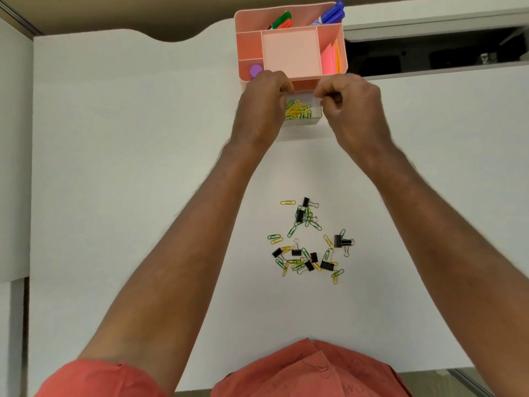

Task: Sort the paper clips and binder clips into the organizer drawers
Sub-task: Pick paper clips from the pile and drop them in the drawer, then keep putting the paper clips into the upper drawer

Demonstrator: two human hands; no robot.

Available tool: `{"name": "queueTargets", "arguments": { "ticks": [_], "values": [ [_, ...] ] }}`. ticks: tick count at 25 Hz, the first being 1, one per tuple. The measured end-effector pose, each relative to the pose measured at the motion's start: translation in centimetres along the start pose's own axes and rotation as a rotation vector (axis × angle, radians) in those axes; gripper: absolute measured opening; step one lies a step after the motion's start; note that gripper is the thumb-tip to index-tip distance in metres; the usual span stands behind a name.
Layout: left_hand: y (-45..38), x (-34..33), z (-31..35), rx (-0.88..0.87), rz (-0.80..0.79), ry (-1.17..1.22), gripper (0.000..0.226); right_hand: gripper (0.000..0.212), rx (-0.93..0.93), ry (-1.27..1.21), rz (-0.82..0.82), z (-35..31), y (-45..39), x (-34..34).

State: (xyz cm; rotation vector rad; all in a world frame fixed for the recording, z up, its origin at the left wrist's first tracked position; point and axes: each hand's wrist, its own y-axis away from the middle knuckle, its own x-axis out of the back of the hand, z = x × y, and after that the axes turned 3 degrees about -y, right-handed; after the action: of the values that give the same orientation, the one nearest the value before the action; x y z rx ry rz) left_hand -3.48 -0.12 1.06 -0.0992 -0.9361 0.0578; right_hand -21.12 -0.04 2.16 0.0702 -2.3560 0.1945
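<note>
A pink organizer stands at the far side of the white desk. Its white drawer is pulled out toward me and holds several yellow and green paper clips. My left hand grips the drawer's left side and my right hand pinches its right side, fingers curled at the drawer's back edge. Nearer to me on the desk lies a mixed pile of green and yellow paper clips and black binder clips.
The organizer's top compartments hold markers, a purple round object and coloured sticky notes. A dark gap opens behind the desk at the right. The desk's near edge runs just in front of my orange shirt.
</note>
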Motion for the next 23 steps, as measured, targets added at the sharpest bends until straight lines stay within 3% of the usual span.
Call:
{"name": "queueTargets", "arguments": {
  "ticks": [2, 5, 9, 11, 14, 17, 23],
  "values": [
    [1.4, -0.1, 0.0, -0.024, 0.058, 0.037, 0.022, 0.024, -0.049, -0.076, 0.051, 0.6, 2.7, 0.1],
    [6.9, -1.1, 0.1, -0.025, 0.105, 0.142, 0.013, 0.021, -0.117, -0.113, -0.034, 1.7, 8.5, -0.8],
    [15.7, -3.7, -1.4, 0.116, -0.167, 0.076, 0.026, 0.049, -0.084, 0.016, -0.371, 2.8, 15.4, -2.5],
    [18.5, -4.3, -2.0, 0.11, -0.286, -0.035, 0.036, 0.059, -0.017, 0.146, -0.463, 3.3, 16.9, -3.1],
    [19.5, -4.3, -1.8, 0.083, -0.31, -0.084, 0.035, 0.041, 0.035, 0.218, -0.449, 3.8, 17.2, -3.4],
    [18.9, -4.2, -1.4, 0.104, -0.342, -0.111, 0.017, 0.025, -0.007, 0.207, -0.435, 4.1, 16.6, -2.7],
    [19.5, -4.3, -0.8, 0.139, -0.365, -0.165, 0.009, 0.023, -0.117, 0.206, -0.384, 5.1, 16.9, -0.9]
  ]
}}
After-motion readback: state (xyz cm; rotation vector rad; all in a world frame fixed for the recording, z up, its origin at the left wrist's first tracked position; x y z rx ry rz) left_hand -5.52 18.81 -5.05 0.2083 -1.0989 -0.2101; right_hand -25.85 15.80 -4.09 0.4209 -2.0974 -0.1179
